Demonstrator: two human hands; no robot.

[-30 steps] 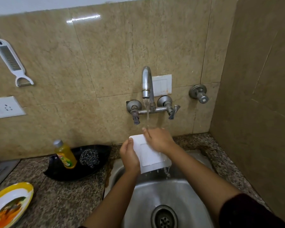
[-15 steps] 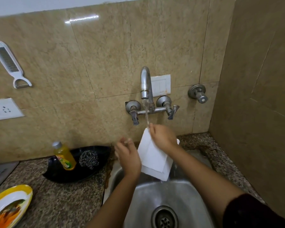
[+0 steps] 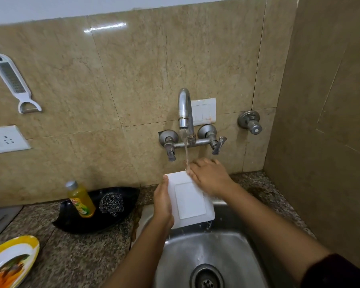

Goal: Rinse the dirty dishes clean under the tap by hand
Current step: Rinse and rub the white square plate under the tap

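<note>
Granite tabletop (image 3: pixel 81 252) around the steel sink (image 3: pixel 227 252), beige tiles (image 3: pixel 143 69) behind; left grip (image 3: pixel 162 206) clasps the white plate (image 3: pixel 190 201), right grip (image 3: pixel 210 177) presses flat.

Cut off by the edge at 8 o'clock: yellow-rimmed plate (image 3: pixel 15 256). Cut off at 6 o'clock: sink (image 3: pixel 195 252) and drain (image 3: pixel 206 277). Hidden under the right hand (image 3: pixel 210 177): 1 o'clock corner of the white dish (image 3: pixel 189 200). Hidden behind the dish: fingers of the left hand (image 3: pixel 163 206). Too small to read: label on the bottle (image 3: pixel 81 200).

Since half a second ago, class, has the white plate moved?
Yes: the white plate swung leftward against the tap, levelling into the left hand.
</note>
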